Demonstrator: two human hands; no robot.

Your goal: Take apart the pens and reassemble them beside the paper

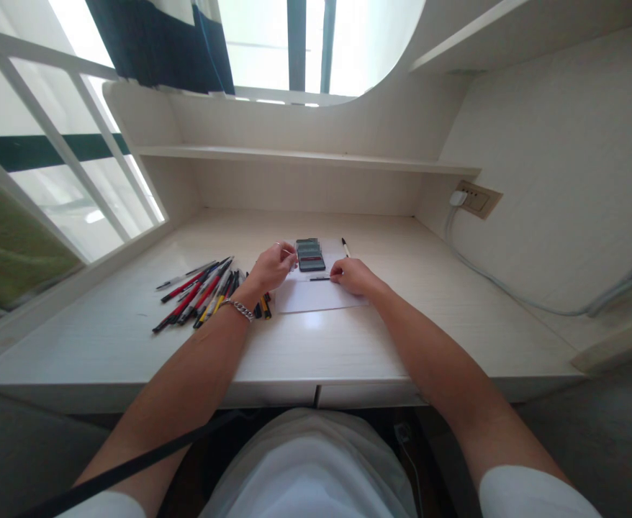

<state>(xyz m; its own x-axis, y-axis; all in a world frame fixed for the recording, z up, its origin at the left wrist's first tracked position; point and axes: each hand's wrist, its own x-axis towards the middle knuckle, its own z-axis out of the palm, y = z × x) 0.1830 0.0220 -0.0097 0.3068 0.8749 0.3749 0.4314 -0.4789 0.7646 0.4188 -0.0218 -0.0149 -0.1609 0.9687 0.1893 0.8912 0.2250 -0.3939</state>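
Observation:
A thin dark stick (319, 278), perhaps a pencil lead or pen refill, lies level over the white paper (316, 298). My right hand (353, 276) pinches its right end. My left hand (273, 267) is closed at the fingertips beside a dark grey-green flat case (310, 255); a pale, clear bit shows at the fingers, too small to name. The case has stepped layers and a reddish line across it. Just beyond my right hand, a black-and-white pen (345, 247) rests on the desk.
A heap of pens and markers (202, 291), red, black, yellow and white, lies left of my left wrist. The pale desk (456, 331) has a low shelf (305, 154) at its back. A white cable (489, 277) runs from the wall socket (479, 199) along the right side.

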